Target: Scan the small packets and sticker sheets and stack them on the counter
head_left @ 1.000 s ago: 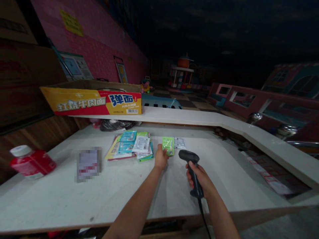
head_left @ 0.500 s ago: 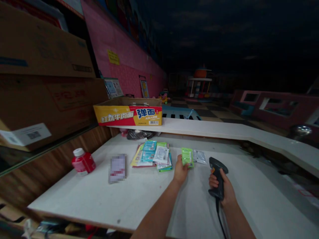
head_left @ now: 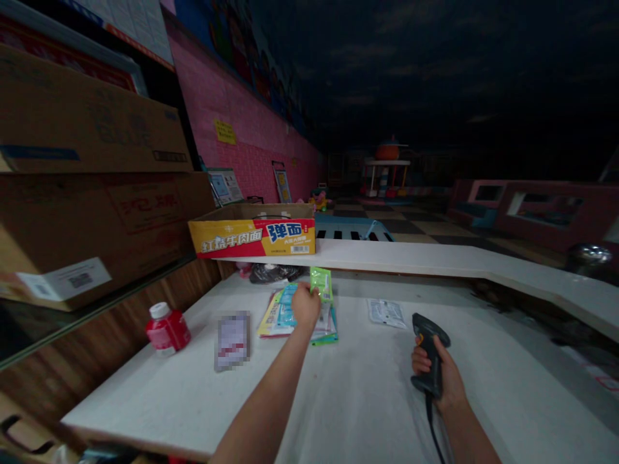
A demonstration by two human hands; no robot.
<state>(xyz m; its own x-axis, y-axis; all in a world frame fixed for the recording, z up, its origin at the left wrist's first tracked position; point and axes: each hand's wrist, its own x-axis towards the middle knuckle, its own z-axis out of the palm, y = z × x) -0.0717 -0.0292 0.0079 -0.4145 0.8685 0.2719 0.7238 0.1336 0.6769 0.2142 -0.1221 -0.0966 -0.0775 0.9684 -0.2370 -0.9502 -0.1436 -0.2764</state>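
Note:
My left hand (head_left: 306, 305) is closed on the edge of a small green packet (head_left: 321, 283) and holds it above a pile of packets. Blue, yellow and white packets (head_left: 286, 308) make up that pile, partly covered by the hand. My right hand (head_left: 442, 374) grips a dark barcode scanner (head_left: 429, 354) by its handle, its head tipped up and its cable running down toward me. A single white packet (head_left: 387, 312) lies flat on the white table (head_left: 358, 386) between the pile and the scanner.
A red bottle with a white cap (head_left: 167, 328) and a blurred pale rectangular item (head_left: 233, 340) stand to the left. Behind, an open yellow-and-red carton (head_left: 254, 238) sits on a raised ledge (head_left: 411, 258). Big cardboard boxes (head_left: 97, 219) are stacked at the left.
My left hand has carried the green packet leftward, from beside the single white packet to over the pile. My right hand still holds the scanner. The camera view has shifted slightly.

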